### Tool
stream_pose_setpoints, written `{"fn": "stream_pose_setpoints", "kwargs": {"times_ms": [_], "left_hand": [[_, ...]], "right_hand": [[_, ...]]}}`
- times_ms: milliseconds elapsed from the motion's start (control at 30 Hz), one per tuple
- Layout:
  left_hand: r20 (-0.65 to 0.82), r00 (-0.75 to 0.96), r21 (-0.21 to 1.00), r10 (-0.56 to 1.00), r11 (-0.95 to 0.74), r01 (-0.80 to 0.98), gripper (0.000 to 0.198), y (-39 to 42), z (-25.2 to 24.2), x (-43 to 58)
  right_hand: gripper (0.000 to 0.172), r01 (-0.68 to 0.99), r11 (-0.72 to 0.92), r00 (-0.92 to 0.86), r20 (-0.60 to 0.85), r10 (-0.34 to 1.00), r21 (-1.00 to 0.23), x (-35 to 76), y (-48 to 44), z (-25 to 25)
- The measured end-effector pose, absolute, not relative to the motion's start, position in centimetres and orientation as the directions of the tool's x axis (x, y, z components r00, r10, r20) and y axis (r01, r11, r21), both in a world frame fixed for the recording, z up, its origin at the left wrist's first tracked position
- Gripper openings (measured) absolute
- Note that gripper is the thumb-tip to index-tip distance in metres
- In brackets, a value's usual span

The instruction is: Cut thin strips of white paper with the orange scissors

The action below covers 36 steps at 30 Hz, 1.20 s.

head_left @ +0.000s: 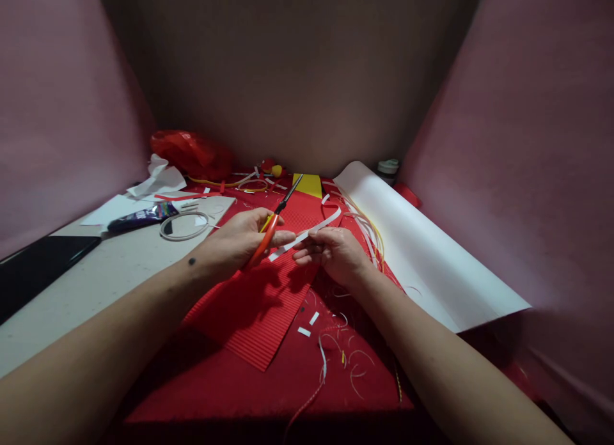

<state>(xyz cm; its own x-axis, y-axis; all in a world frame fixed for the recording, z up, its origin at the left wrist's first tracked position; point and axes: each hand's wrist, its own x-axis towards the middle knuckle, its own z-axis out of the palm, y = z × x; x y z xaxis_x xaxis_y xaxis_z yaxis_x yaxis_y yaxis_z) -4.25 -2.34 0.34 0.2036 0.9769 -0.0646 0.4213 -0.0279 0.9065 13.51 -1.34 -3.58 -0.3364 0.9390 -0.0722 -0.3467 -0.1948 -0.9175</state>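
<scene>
My left hand (pixel 242 237) is closed on the orange-handled scissors (pixel 268 235), whose dark blades point up and away. Its extended finger lies at a narrow white strip (pixel 323 225). The strip curves up to the right, and my right hand (pixel 336 250) pinches it near its middle between thumb and finger, the other fingers loosely bent. Both hands are above a ribbed red sheet (pixel 263 317). A yellow piece (pixel 307 185) shows at the sheet's far end.
At left are a pale board (pixel 91 285), a black flat object (pixel 43 266), a dark tube (pixel 142 217) and a white ring (pixel 185 226). Behind sits a red plastic bag (pixel 192 152). A white roll (pixel 422 253) lies right. Thread and paper scraps (pixel 314 318) litter the red cloth (pixel 336 394).
</scene>
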Motion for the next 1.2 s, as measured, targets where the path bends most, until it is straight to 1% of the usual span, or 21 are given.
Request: {"fn": "stream_pose_setpoints", "kwargs": {"times_ms": [100,200,433,700,900,1033,1200], "left_hand": [[-0.078,0.224,0.898,0.971,-0.030,0.439,0.041,-2.4,0.2,-4.2],[-0.089,0.224,0.885,0.970,-0.026,0.465,0.039,-2.4,0.1,-4.2],[-0.075,0.254,0.866,0.964,-0.064,0.496,0.038,-2.3,0.1,-4.3],[-0.121,0.258,0.851,0.958,-0.034,0.523,0.035,-2.2,0.1,-4.3],[-0.125,0.292,0.840,0.948,-0.055,0.539,0.036,-1.5,-0.6,-4.9],[-0.148,0.266,0.811,0.953,-0.037,0.584,0.034,-1.3,-0.5,-5.1],[-0.166,0.240,0.783,0.957,-0.020,0.622,0.037,-0.9,-0.6,-5.5]], "right_hand": [[0.012,-0.347,-0.184,-0.339,-0.060,0.939,-0.920,13.4,-1.4,-3.6],[0.015,-0.369,-0.172,-0.339,-0.041,0.940,-0.913,13.5,-1.4,-3.5],[0.015,-0.400,-0.082,-0.184,-0.007,0.983,-0.913,14.3,-0.8,-3.2],[0.013,-0.455,-0.015,-0.119,0.044,0.992,-0.890,15.7,0.5,-3.5],[0.011,-0.486,0.028,-0.050,0.059,0.997,-0.874,16.5,1.3,-3.4],[0.012,-0.506,0.051,-0.009,0.064,0.998,-0.861,16.9,1.5,-3.1],[0.012,-0.516,0.062,0.017,0.062,0.998,-0.854,17.1,1.6,-3.1]]}}
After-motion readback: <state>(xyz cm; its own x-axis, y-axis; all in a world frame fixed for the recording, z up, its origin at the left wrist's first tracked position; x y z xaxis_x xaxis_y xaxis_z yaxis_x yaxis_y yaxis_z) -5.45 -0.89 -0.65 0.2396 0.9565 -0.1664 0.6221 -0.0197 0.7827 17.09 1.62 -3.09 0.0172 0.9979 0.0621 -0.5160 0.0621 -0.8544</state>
